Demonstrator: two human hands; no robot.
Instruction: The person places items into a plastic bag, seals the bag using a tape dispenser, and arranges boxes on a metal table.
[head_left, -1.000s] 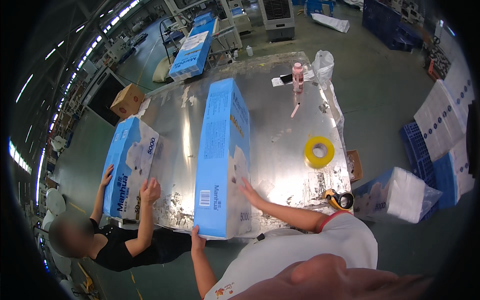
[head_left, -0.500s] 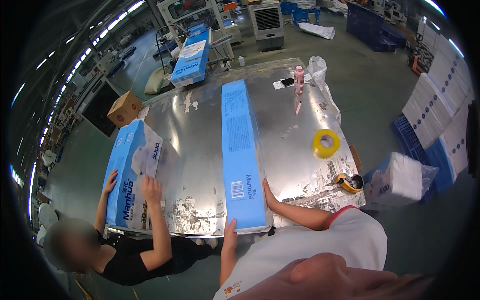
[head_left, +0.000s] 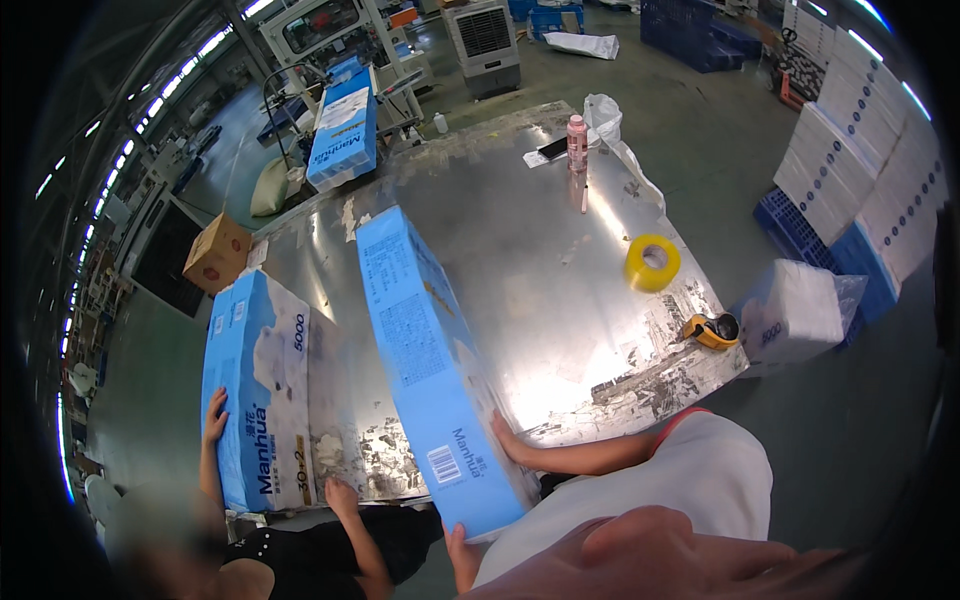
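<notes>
A long blue plastic-wrapped pack of paper tissues [head_left: 415, 340] lies on the metal table in front of me, its far end slanting to the left. At its near left corner my left hand [head_left: 460, 552] holds it, thumb up along the edge. My right hand [head_left: 508, 440] presses against its right side near the close end, fingers partly hidden by the pack. Both hands have the pack between them. Left of it stands a second blue and white tissue pack [head_left: 240, 390], with a co-worker's hand [head_left: 214, 415] on its left side; that person's other hand [head_left: 340, 495] is near the table's front edge.
On the metal table [head_left: 530, 330] are a yellow tape roll [head_left: 652, 263], a tape dispenser [head_left: 711, 331], a pink bottle [head_left: 577, 145] and a phone [head_left: 552, 149]. A cardboard box [head_left: 218, 253] sits at the far left. Another pack lies on a machine's outfeed [head_left: 343, 135]; wrapped bundles [head_left: 795, 315] stand right.
The long pack has turned, its far end swinging left, and moved closer to me with both my hands on it. The co-worker's right hand has dropped from the other pack toward the table edge.
</notes>
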